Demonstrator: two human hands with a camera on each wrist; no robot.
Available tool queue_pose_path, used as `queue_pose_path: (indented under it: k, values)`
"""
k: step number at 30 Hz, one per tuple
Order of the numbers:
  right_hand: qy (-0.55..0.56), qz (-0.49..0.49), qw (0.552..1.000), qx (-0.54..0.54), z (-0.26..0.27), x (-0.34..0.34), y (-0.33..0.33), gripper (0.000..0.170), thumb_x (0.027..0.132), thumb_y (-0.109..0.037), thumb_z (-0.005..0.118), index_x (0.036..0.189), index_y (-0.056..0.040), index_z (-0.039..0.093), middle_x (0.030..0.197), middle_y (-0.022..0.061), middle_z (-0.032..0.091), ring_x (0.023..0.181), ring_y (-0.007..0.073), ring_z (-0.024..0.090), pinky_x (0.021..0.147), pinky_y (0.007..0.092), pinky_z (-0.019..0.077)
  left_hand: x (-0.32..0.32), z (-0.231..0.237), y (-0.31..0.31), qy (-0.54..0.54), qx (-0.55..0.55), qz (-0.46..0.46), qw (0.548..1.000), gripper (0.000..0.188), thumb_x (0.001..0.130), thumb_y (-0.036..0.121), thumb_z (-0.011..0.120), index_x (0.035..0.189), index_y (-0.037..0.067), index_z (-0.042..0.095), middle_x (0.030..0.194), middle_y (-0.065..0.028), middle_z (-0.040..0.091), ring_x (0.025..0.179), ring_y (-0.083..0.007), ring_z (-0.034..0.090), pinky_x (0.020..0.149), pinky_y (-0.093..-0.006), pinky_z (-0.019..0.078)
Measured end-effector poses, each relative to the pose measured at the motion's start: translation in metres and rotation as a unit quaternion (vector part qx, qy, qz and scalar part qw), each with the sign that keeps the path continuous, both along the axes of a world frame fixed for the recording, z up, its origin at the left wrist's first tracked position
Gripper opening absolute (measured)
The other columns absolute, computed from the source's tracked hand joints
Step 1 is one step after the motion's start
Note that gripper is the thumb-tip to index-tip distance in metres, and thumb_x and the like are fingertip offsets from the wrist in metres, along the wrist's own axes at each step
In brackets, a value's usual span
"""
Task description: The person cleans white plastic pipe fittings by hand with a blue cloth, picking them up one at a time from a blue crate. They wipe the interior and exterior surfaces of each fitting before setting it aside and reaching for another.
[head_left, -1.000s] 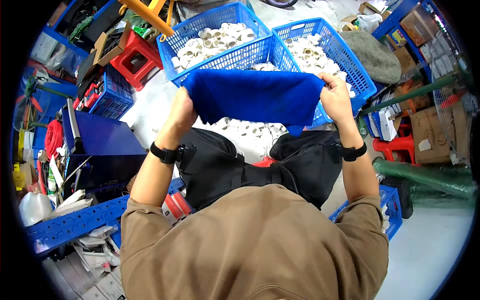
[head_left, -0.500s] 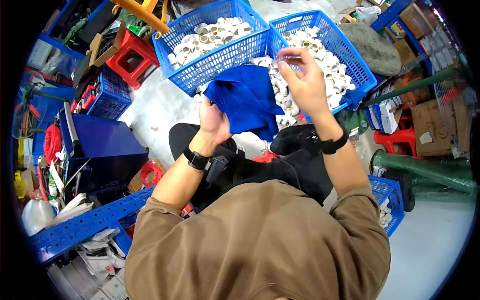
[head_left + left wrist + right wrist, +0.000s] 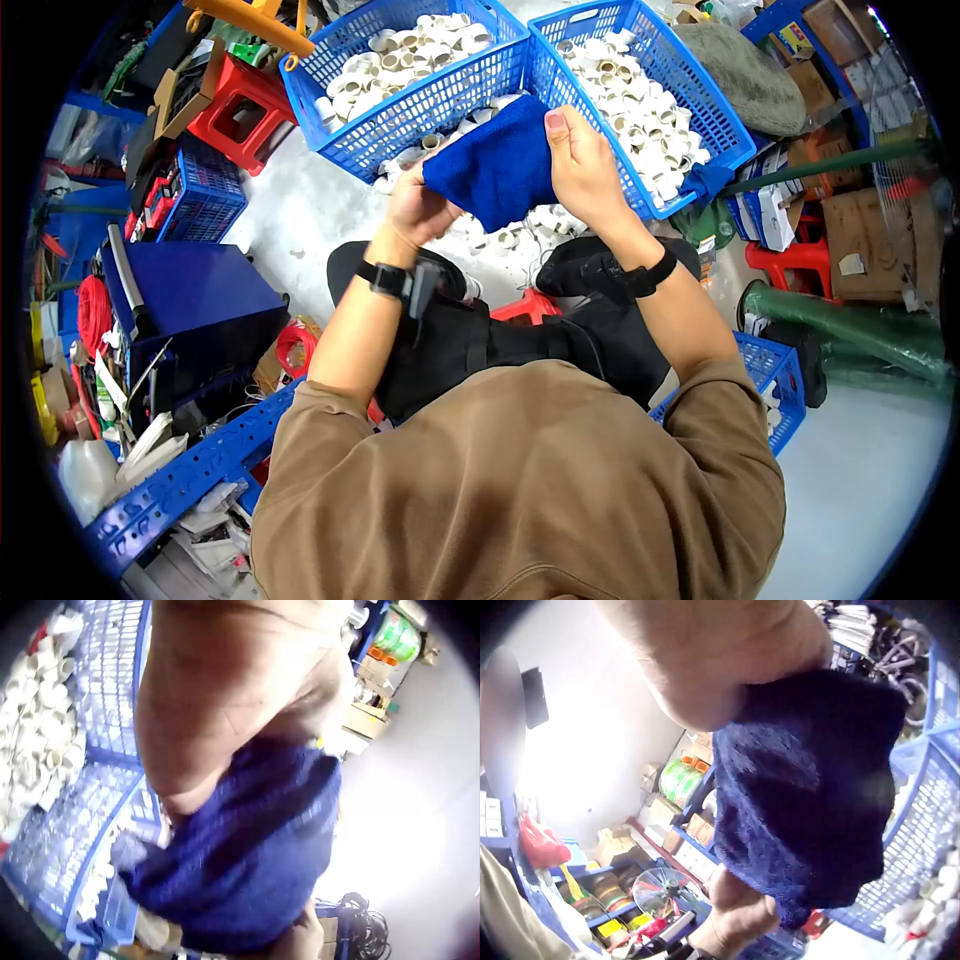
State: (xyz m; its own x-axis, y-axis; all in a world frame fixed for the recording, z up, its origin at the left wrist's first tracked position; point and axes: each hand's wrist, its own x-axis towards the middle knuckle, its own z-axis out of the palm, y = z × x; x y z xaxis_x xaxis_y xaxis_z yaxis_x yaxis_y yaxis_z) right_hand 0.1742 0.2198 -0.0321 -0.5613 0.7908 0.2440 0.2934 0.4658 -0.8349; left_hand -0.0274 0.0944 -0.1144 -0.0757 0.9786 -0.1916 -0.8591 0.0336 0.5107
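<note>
A folded blue cloth (image 3: 492, 165) is held up between both hands, in front of the baskets. The left hand (image 3: 418, 207) grips its left edge, thumb on the near side. At the right edge the right hand (image 3: 588, 170) pinches it, thumb pointing up. The left wrist view has the cloth (image 3: 247, 847) hanging below the left hand (image 3: 225, 697), whose fingertips are hidden. In the right wrist view the cloth (image 3: 810, 787) covers most of the right hand's fingers, and the left hand (image 3: 739, 911) shows at its lower edge.
Two blue baskets (image 3: 420, 110) of white pipe fittings stand ahead, with more loose fittings (image 3: 515, 235) on the floor. Red stools (image 3: 240, 110), a dark blue cabinet (image 3: 195, 295) and a smaller basket are at the left. A green wrapped roll (image 3: 850, 330) lies at the right.
The spread cloth was brought together into a smaller folded piece. The right hand let go of it, then came back to its right edge. The left hand moved inward with it.
</note>
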Motion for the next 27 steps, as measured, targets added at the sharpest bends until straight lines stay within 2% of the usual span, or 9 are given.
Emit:
queue_pose_path:
  k: [2,6,7,9,10,14,19,21,27]
  values:
    - [0.003,0.047,0.995,0.083,0.003,-0.005,0.007,0.03,0.105,-0.028,0.05,0.096,-0.0001,0.056,0.078,0.0261,0.061,0.076,0.0445,0.064,0.06,0.0482,0.0458,-0.021,0.005,0.009,0.09,0.115,-0.059,0.987,0.085,0.069,0.005,0.054,0.151,-0.003,0.035,0.143,-0.0219,0.052,0.121,-0.025,0.061,0.109,-0.0408,0.0437]
    - [0.019,0.283,0.947,0.153,-0.014,-0.026,0.044,0.023,0.101,-0.025,0.057,0.101,-0.0026,0.06,0.087,0.0203,0.069,0.08,0.0399,0.067,0.066,0.0436,0.0524,-0.043,0.017,0.026,0.324,0.152,-0.116,0.926,0.106,0.064,0.003,0.063,0.16,0.014,0.019,0.162,-0.0126,0.026,0.153,-0.0243,0.019,0.12,-0.0334,0.0227]
    - [-0.021,0.314,0.938,0.145,-0.02,-0.035,0.05,0.022,0.102,-0.023,0.055,0.099,-0.0011,0.058,0.083,0.0205,0.063,0.08,0.0398,0.064,0.067,0.0423,0.049,-0.034,0.012,0.037,0.433,0.136,-0.095,0.886,0.087,0.076,0.008,0.071,0.154,0.012,0.033,0.149,-0.0121,0.048,0.138,-0.0235,0.045,0.109,-0.0327,0.0385]
    - [-0.064,0.325,0.935,0.127,-0.049,-0.053,0.067,0.022,0.101,-0.024,0.057,0.101,-0.0015,0.059,0.086,0.0197,0.065,0.08,0.0387,0.065,0.069,0.0404,0.0501,-0.032,0.014,0.051,0.638,0.0,-0.199,0.744,0.064,0.081,0.022,0.079,0.139,0.008,0.054,0.119,-0.0095,0.069,0.103,-0.0205,0.066,0.087,-0.034,0.051]
    - [-0.061,0.299,0.945,0.119,-0.067,-0.062,0.077,0.023,0.101,-0.024,0.057,0.103,-0.0016,0.06,0.087,0.0189,0.066,0.08,0.0369,0.066,0.07,0.0397,0.0504,-0.032,0.003,0.06,0.654,-0.05,-0.15,0.74,0.046,0.081,0.033,0.082,0.115,0.005,0.068,0.087,-0.0085,0.073,0.073,-0.0186,0.066,0.069,-0.0362,0.0518]
    - [-0.073,0.079,0.993,-0.037,-0.188,-0.084,0.107,0.026,0.098,-0.026,0.059,0.104,-0.0007,0.064,0.094,0.0192,0.069,0.089,0.0335,0.068,0.078,0.042,0.0527,-0.06,-0.064,0.071,0.712,-0.108,0.0,0.694,0.038,0.078,0.032,0.081,0.099,0.002,0.073,0.085,-0.0179,0.073,0.079,-0.0264,0.072,0.074,-0.0365,0.0543]
    - [-0.503,0.141,0.842,-0.133,-0.362,-0.064,0.069,0.044,0.089,-0.034,0.065,0.119,-0.0019,0.059,0.112,0.0216,0.069,0.11,0.0405,0.064,0.092,0.0495,0.0521,-0.093,-0.121,0.064,0.588,-0.324,0.09,0.735,0.044,0.086,0.037,0.073,0.097,-0.005,0.072,0.083,-0.0192,0.073,0.077,-0.0261,0.073,0.072,-0.0365,0.0547]
    - [-0.556,0.17,0.792,-0.184,-0.423,-0.051,0.045,0.051,0.085,-0.033,0.068,0.122,-0.0002,0.056,0.118,0.0248,0.067,0.113,0.0388,0.064,0.093,0.0494,0.0523,-0.096,-0.118,0.065,0.572,-0.381,0.062,0.724,0.045,0.087,0.037,0.071,0.098,-0.006,0.072,0.083,-0.0213,0.073,0.08,-0.0287,0.073,0.073,-0.0377,0.0549]
    - [-0.526,0.017,0.809,-0.26,-0.494,-0.046,-0.012,0.06,0.087,-0.026,0.069,0.133,-0.0003,0.04,0.122,0.0254,0.059,0.105,0.0451,0.064,0.088,0.0505,0.0532,-0.091,-0.119,0.08,0.664,-0.423,0.002,0.617,0.039,0.09,0.031,0.072,0.099,-0.005,0.06,0.091,-0.0317,0.069,0.089,-0.0446,0.07,0.076,-0.0434,0.0538]
